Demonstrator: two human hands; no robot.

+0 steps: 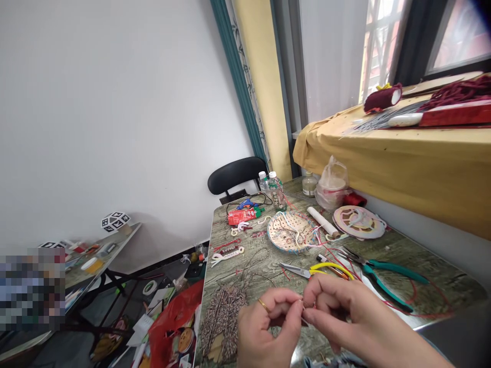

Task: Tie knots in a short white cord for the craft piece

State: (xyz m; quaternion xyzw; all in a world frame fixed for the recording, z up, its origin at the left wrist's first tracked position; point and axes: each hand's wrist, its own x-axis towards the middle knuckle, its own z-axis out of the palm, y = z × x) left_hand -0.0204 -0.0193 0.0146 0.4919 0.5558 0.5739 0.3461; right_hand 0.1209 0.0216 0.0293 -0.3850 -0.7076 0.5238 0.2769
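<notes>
My left hand (273,322), with a gold ring on one finger, is closed in a pinch over the front of the table. Its fingertips meet those of my right hand (337,312), also pinched closed. A thin light-coloured cord (304,313) shows between the fingertips; most of it is hidden by the fingers. Just beyond my right hand lie scissors with yellow handles (301,270) and pliers with teal handles (389,276). A bundle of brown-and-white speckled cord (224,319) rests beside my left hand.
A round woven tray (290,232) holds loose cords. Behind it stand plastic bottles (276,191), a red packet (241,216) and a bagged tub (333,186). A white roll (321,221) and a round disc (359,222) lie to the right. A black chair (238,174) is at the far end.
</notes>
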